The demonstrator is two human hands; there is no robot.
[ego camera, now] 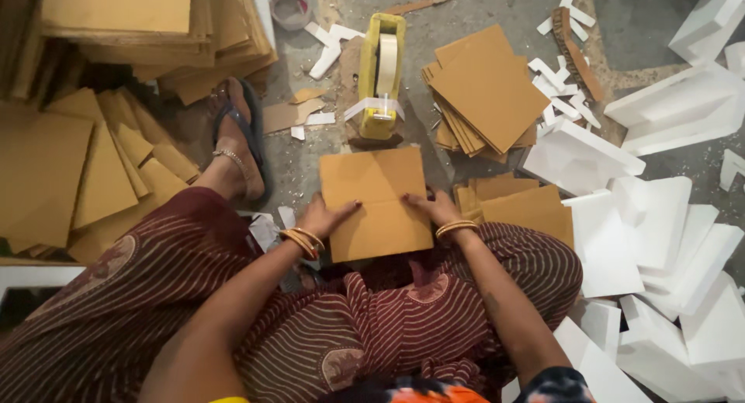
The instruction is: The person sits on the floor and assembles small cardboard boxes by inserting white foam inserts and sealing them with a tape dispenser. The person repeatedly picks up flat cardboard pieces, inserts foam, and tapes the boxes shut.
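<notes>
Brown cardboard sheet (376,203) lies flat across my lap, creased but unfolded; my left hand (324,217) and right hand (434,209) press its edges, fingers spread (nothing gripped). The yellow tape dispenser (379,75) sits untouched beyond.

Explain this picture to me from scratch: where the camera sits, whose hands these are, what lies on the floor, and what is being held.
There is no machine here. The one picture comes from a camera worn on a person's head, looking down at their lap and bare hands as they sit on the floor. The left hand and right hand each press on one side of a creased brown cardboard sheet. Just beyond it stands a yellow tape dispenser. A stack of cardboard squares lies to its right, more cardboard piles to the left, and white foam blocks are heaped on the right. The person's sandalled foot shows at left.
</notes>
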